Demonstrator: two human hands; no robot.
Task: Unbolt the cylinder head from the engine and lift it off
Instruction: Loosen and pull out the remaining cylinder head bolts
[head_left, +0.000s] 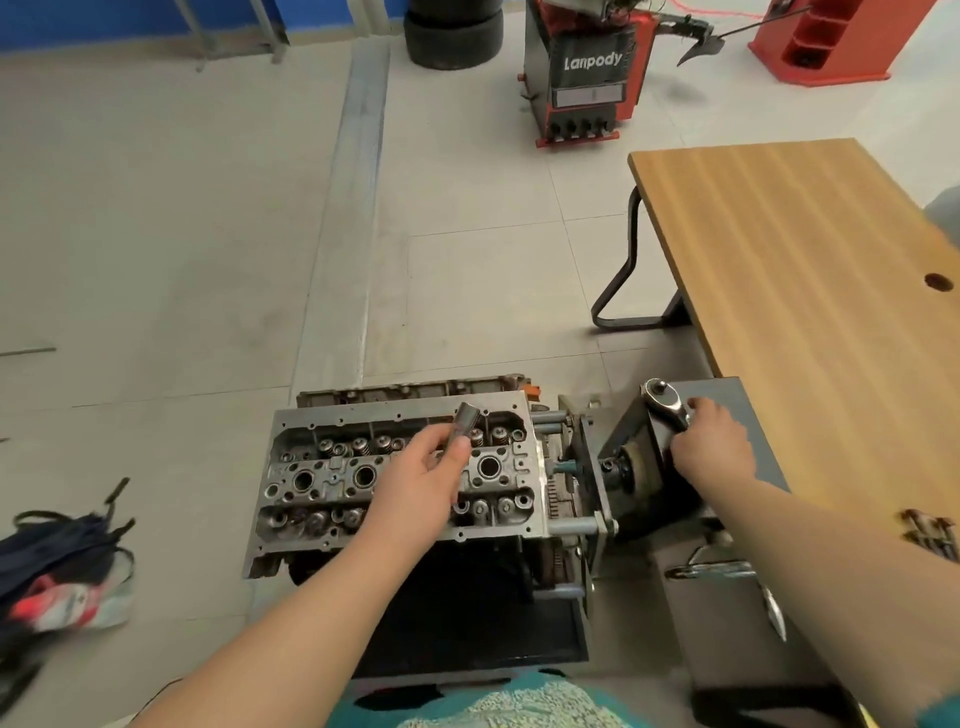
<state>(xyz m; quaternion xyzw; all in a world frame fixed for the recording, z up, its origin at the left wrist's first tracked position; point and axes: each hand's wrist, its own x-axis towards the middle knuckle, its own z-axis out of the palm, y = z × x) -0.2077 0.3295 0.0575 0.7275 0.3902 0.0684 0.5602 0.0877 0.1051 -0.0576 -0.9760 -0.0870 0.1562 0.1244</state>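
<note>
The grey metal cylinder head faces up on the engine, which is mounted on a dark stand; valve springs and round plug holes show on top. My left hand hovers over the head's middle and pinches a long steel socket that points up and away. My right hand is to the right of the engine, wrapped around the handle of a chrome ratchet wrench whose round head sticks up to the upper left.
A wooden table with black legs stands at right, with several bolts near its front edge. A dark cabinet top lies under my right arm. A dark bag lies on the floor at left. A red tyre machine stands far back.
</note>
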